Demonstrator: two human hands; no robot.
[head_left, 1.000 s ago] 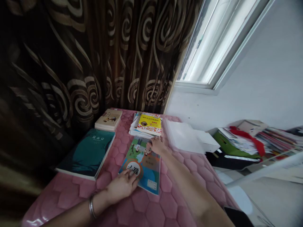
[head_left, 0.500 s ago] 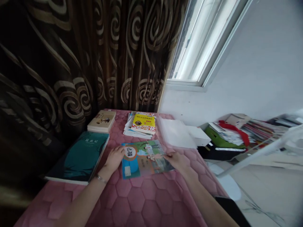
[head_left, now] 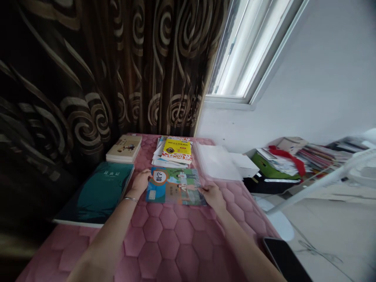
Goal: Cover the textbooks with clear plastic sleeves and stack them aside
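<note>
A thin colourful textbook (head_left: 173, 187) lies flat and sideways on the pink quilted mat (head_left: 176, 243). My left hand (head_left: 141, 181) grips its left edge, a bangle on that wrist. My right hand (head_left: 213, 194) pinches its lower right corner. Just beyond the book sits a pile of booklets with a yellow one (head_left: 176, 150) on top. A teal book (head_left: 101, 192) lies to the left, and a beige book (head_left: 125, 147) behind it.
A stack of clear plastic sleeves (head_left: 216, 162) lies at the mat's right edge beside a white box (head_left: 245, 165). A dark phone (head_left: 286, 260) rests at the near right corner. A patterned curtain (head_left: 88, 70) hangs behind. Cluttered books and papers (head_left: 293, 160) lie off right.
Both hands have turned the colourful textbook from upright to lying sideways and slid it further from me, toward the yellow-topped pile. The view shifted slightly.
</note>
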